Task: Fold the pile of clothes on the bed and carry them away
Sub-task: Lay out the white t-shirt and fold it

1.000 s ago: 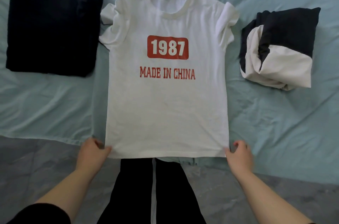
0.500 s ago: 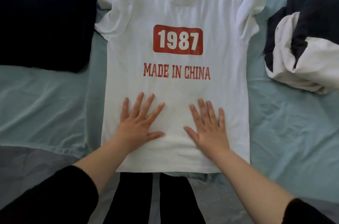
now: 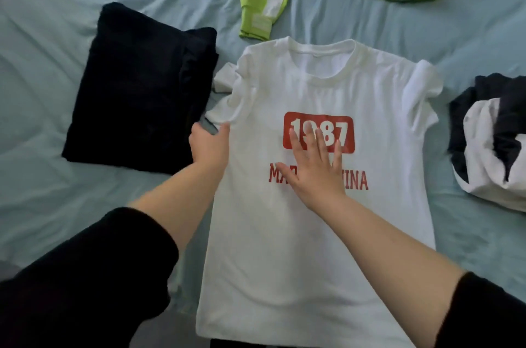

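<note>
Though beside dark stack, T-shirt edge in left hand.

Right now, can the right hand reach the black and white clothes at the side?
Probably yes. The right hand lies flat on the T-shirt, holding nothing, and only bare shirt and sheet lie between it and the black and white clothes.

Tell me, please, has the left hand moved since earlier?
Yes: the left hand went from below the red lettering up and left to the sleeve edge of the white T-shirt.
</note>
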Demonstrator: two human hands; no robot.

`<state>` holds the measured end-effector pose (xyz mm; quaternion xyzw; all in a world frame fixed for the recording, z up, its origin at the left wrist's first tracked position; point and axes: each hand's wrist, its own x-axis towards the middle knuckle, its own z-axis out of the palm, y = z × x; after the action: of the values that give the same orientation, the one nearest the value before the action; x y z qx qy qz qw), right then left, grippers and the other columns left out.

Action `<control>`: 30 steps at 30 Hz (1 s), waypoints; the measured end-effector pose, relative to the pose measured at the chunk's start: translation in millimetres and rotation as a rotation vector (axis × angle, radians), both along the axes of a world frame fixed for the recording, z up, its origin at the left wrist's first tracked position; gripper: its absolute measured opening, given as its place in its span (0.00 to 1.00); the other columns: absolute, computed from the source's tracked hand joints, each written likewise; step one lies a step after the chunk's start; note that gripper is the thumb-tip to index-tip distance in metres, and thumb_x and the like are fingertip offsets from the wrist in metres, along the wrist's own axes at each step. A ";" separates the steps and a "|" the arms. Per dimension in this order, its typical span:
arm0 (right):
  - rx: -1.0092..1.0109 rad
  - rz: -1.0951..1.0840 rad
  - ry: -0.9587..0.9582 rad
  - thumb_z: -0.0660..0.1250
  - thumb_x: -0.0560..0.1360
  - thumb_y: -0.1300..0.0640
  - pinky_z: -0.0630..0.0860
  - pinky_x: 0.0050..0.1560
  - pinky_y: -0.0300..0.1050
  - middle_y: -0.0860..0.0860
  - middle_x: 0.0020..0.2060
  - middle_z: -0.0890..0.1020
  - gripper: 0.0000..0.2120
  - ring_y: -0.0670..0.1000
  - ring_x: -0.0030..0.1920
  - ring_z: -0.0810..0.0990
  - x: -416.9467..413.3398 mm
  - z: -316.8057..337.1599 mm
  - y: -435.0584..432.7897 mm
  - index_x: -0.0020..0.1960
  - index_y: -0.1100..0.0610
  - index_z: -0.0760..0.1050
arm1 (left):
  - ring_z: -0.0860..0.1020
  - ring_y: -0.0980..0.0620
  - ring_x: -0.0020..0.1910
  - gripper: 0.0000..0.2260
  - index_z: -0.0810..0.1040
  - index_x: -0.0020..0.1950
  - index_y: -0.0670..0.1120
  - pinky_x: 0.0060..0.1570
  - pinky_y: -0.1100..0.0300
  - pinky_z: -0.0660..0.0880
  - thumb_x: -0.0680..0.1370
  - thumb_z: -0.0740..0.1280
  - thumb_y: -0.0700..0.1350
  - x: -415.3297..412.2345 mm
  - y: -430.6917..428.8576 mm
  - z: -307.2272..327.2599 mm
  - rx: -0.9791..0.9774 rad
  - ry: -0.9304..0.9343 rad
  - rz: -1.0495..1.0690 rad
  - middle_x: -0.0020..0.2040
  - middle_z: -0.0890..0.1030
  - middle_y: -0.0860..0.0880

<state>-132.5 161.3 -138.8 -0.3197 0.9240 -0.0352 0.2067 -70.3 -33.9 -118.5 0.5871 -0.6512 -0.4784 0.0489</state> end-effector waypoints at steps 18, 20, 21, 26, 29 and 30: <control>-0.034 0.221 -0.168 0.66 0.73 0.55 0.71 0.55 0.48 0.55 0.61 0.71 0.23 0.56 0.61 0.71 -100.7 45.6 -220.8 0.68 0.49 0.69 | 0.78 0.55 0.37 0.08 0.74 0.44 0.51 0.39 0.54 0.79 0.73 0.72 0.51 -25.8 -37.0 -14.6 0.133 0.099 -0.079 0.39 0.80 0.53; 0.139 0.341 -0.069 0.69 0.70 0.53 0.68 0.50 0.47 0.54 0.56 0.70 0.20 0.57 0.60 0.71 -102.3 44.4 -236.3 0.61 0.51 0.73 | 0.77 0.57 0.34 0.07 0.73 0.42 0.53 0.36 0.57 0.77 0.74 0.71 0.51 -21.9 -33.4 -13.1 0.127 0.139 -0.073 0.37 0.79 0.55; 0.167 0.374 -0.048 0.69 0.70 0.53 0.67 0.47 0.45 0.53 0.52 0.71 0.14 0.56 0.57 0.72 -104.4 44.4 -240.9 0.55 0.52 0.75 | 0.76 0.58 0.34 0.07 0.73 0.42 0.53 0.35 0.59 0.75 0.73 0.70 0.51 -20.1 -32.3 -11.9 0.122 0.159 -0.066 0.37 0.78 0.55; -0.134 0.200 -0.288 0.70 0.71 0.55 0.66 0.33 0.41 0.46 0.32 0.72 0.05 0.51 0.37 0.74 -129.3 61.7 -245.9 0.39 0.50 0.75 | 0.73 0.63 0.30 0.08 0.71 0.41 0.54 0.28 0.68 0.72 0.75 0.69 0.53 -5.1 -33.6 4.3 0.068 0.303 0.022 0.35 0.77 0.59; -0.409 0.027 -0.499 0.73 0.70 0.55 0.64 0.31 0.41 0.48 0.28 0.73 0.07 0.47 0.30 0.70 -134.9 74.9 -253.4 0.42 0.56 0.76 | 0.75 0.64 0.33 0.09 0.71 0.41 0.55 0.30 0.70 0.73 0.76 0.68 0.56 9.1 -42.0 14.0 0.000 0.327 0.077 0.38 0.78 0.59; -0.433 -0.001 -0.552 0.71 0.72 0.55 0.65 0.30 0.40 0.49 0.29 0.75 0.07 0.47 0.29 0.71 -133.0 75.4 -259.2 0.45 0.57 0.76 | 0.76 0.64 0.34 0.09 0.71 0.41 0.56 0.30 0.71 0.72 0.76 0.67 0.56 13.5 -46.2 14.8 -0.020 0.316 0.082 0.38 0.78 0.60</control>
<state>-265.5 -97.9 -63.3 -0.3340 0.8047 -0.3153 0.3761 -56.7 -80.0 -103.8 0.5301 -0.6155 -0.5560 0.1759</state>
